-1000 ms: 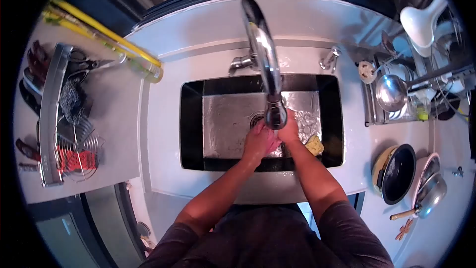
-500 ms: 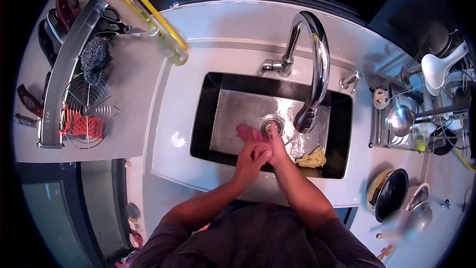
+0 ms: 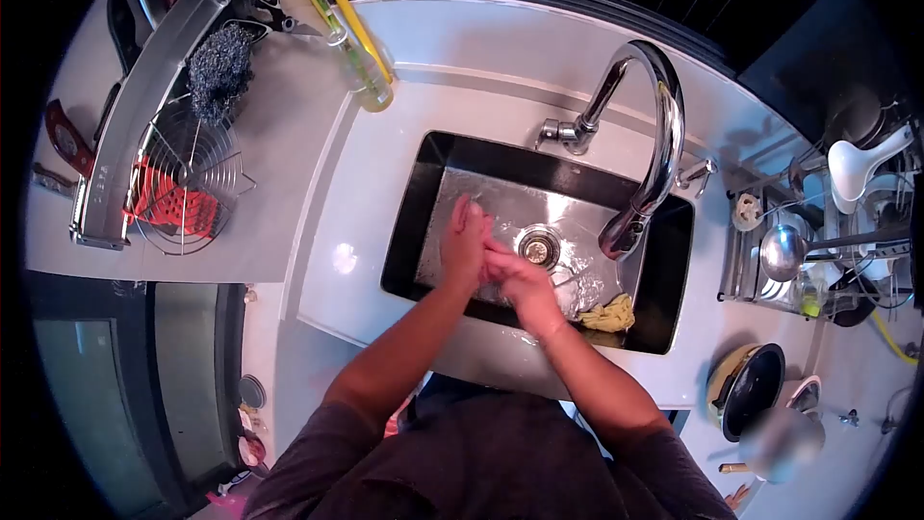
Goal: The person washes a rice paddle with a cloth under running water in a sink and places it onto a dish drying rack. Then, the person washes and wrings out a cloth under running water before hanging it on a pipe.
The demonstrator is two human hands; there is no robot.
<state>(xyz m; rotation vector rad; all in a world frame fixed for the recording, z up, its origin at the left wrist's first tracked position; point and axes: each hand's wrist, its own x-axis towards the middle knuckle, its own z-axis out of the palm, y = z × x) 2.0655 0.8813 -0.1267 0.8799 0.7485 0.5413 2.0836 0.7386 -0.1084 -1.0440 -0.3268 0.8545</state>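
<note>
Both hands meet over the steel sink (image 3: 664, 274), left of its round drain (image 3: 538, 249). My left hand (image 3: 464, 243) is stretched out, its fingers together and pointing away from me. Against its inner side lies my right hand (image 3: 520, 281), its fingers curled about the palm and heel of the left; part of these fingers is hidden. Both look wet. A chrome faucet (image 3: 666, 125) arches over the sink's right side, its spout head right of my hands. Near the front right corner of the sink sits a crumpled yellow cloth (image 3: 608, 314).
On the left counter are a knife rack (image 3: 154, 87), scissors (image 3: 269, 8), a dark scouring pad (image 3: 220, 72) and a wire rack (image 3: 191, 178) with red mesh. A bottle (image 3: 371, 91) stands behind the sink. At right are a dish rack (image 3: 736, 270) with ladles and a dark pan (image 3: 754, 392).
My hands have swapped roles: the left was wrapped around the right, and now the right is curled around the outstretched left. They have shifted left of the drain. The head view has shifted too.
</note>
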